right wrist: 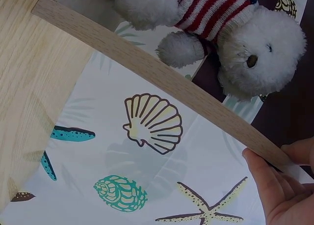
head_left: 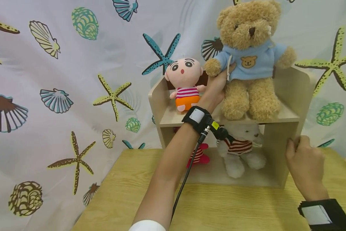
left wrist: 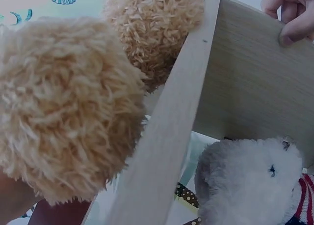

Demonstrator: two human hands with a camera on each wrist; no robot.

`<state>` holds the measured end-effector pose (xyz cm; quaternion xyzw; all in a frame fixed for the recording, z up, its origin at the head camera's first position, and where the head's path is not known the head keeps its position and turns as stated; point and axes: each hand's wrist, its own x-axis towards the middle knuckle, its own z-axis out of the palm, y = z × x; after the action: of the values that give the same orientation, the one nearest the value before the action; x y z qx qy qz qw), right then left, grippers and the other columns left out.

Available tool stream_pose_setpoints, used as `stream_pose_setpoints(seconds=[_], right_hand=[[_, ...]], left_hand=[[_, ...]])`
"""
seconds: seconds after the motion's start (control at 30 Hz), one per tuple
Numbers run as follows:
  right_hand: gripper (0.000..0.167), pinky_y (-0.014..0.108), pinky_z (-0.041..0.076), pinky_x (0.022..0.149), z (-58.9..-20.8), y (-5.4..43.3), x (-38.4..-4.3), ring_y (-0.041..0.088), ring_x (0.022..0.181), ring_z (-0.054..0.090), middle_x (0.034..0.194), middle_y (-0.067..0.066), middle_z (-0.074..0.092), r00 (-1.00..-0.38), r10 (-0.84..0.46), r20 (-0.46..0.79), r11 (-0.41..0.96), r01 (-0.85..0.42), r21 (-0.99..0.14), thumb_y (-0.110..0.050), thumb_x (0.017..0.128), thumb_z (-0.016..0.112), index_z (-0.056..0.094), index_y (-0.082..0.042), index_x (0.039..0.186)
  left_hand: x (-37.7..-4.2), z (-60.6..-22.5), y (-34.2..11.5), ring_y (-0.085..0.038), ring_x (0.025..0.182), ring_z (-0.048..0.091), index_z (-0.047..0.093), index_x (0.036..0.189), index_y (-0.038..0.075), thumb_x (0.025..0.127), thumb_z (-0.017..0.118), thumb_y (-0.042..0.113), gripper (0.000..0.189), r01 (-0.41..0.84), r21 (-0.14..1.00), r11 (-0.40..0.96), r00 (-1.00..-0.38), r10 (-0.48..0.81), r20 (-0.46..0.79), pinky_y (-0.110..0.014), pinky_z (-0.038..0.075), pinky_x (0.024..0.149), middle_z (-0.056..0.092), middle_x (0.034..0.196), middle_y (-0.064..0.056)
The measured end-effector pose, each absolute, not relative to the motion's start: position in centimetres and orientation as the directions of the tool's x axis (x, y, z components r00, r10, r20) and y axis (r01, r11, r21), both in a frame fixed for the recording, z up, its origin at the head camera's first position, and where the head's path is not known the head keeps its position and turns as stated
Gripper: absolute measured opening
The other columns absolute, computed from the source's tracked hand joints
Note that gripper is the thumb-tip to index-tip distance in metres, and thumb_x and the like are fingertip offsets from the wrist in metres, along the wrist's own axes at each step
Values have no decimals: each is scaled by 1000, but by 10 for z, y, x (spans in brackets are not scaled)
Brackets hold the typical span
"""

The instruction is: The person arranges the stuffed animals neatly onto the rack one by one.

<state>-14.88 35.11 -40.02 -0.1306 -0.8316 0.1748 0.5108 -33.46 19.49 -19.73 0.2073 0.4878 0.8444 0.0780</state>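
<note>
A brown teddy bear (head_left: 252, 61) in a light blue hoodie is on the upper level of a wooden shelf (head_left: 277, 154). My left hand (head_left: 217, 86) holds it at its side, below its arm; the fingertips are hidden behind the bear. Its curly fur (left wrist: 68, 102) fills much of the left wrist view. My right hand (head_left: 307, 166) grips the front edge of the shelf's right side panel, thumb inside and fingers outside, as the right wrist view shows. Beside my left wrist sits a doll (head_left: 187, 77) with a striped top and orange shorts.
On the lower level sit a white plush animal (head_left: 239, 147) in a red-striped sweater and a red plush toy (head_left: 201, 155), partly behind my left forearm. The shelf stands on a wooden table (head_left: 138, 179). A curtain (head_left: 83, 57) printed with shells and starfish hangs behind.
</note>
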Motion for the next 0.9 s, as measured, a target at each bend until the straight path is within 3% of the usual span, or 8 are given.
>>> stream_pose_setpoints(seconds=[0.4, 0.63, 0.9], right_hand=[[27, 39, 29, 41, -394, 350, -146, 40, 46, 50, 64, 33, 53, -536, 430, 726, 883, 85, -461, -6, 97, 61, 52, 20, 94], [24, 41, 30, 42, -393, 349, -144, 42, 47, 51, 63, 32, 52, -522, 432, 736, 883, 81, -462, -4, 97, 60, 52, 18, 92], [25, 42, 31, 41, -394, 349, -144, 46, 49, 53, 66, 34, 54, -528, 430, 733, 883, 77, -462, -5, 96, 61, 52, 18, 92]], left_hand=[[-343, -194, 210, -11, 99, 60, 59, 108, 20, 90, 76, 19, 25, 58, 886, -459, -913, 336, 234, -31, 48, 94, 60, 104, 9], [-345, -194, 216, -11, 92, 61, 61, 104, 20, 89, 77, 20, 22, 77, 895, -440, -918, 319, 235, -31, 52, 86, 60, 102, 9], [-349, -198, 221, -12, 91, 61, 62, 107, 18, 89, 78, 20, 24, 79, 912, -403, -936, 286, 207, -31, 51, 86, 60, 100, 8]])
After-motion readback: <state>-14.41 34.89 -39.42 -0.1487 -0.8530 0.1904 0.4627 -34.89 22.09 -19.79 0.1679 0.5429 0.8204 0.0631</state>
